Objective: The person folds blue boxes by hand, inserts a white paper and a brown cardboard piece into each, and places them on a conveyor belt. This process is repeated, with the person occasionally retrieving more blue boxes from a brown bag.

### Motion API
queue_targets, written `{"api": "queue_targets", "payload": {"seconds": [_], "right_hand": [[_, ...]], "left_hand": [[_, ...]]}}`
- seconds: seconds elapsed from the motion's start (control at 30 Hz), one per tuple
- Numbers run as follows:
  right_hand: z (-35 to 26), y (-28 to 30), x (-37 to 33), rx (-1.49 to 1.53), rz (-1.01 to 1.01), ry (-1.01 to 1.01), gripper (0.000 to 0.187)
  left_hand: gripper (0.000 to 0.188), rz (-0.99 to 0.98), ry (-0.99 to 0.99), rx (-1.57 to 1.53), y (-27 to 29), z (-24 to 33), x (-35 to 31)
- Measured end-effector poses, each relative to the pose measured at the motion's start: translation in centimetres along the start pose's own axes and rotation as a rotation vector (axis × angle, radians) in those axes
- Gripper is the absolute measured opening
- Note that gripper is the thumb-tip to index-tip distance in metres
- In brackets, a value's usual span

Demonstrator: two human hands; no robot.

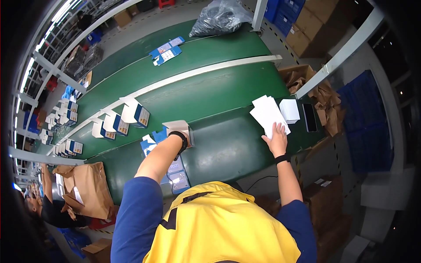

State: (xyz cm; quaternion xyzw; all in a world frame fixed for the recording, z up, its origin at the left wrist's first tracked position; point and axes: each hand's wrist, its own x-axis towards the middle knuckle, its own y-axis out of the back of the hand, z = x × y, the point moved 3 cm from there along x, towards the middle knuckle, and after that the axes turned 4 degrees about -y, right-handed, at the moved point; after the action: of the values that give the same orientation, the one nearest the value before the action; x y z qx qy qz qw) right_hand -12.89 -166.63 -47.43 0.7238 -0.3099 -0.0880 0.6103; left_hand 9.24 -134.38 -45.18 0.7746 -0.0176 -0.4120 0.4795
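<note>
My left hand (187,136), with a black band at its wrist, is at a small open box (177,124) with white inner flaps. Its fingers are hidden by the wrist and the box, so whether it grips the box does not show. Flat blue printed cartons (178,180) lie beneath and beside my left forearm. On the right, my right hand (277,139) rests with fingers apart on a fanned pile of white leaflets (265,112). Just beyond it stands a neat stack of white cards (289,111).
A phone (309,117) lies right of the cards. Several open blue-and-white boxes (135,115) stand on the green conveyor (210,92) to the left. Farther off are flattened cartons (167,51) and a grey plastic bag (221,18). A brown paper bag (94,188) stands near a co-worker at left.
</note>
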Motion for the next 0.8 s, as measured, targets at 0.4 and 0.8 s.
{"api": "queue_targets", "payload": {"seconds": [0.4,0.8], "right_hand": [[-2.4,11.0,-0.9,1.494,-0.182,-0.221,0.029],[-14.2,13.1,-1.9,1.193,-0.286,0.094,0.060]], "left_hand": [[0.023,0.489,-0.395,-0.391,12.5,5.4,-16.6],[0.032,1.102,-0.391,-1.096,10.6,12.1,-16.3]]}}
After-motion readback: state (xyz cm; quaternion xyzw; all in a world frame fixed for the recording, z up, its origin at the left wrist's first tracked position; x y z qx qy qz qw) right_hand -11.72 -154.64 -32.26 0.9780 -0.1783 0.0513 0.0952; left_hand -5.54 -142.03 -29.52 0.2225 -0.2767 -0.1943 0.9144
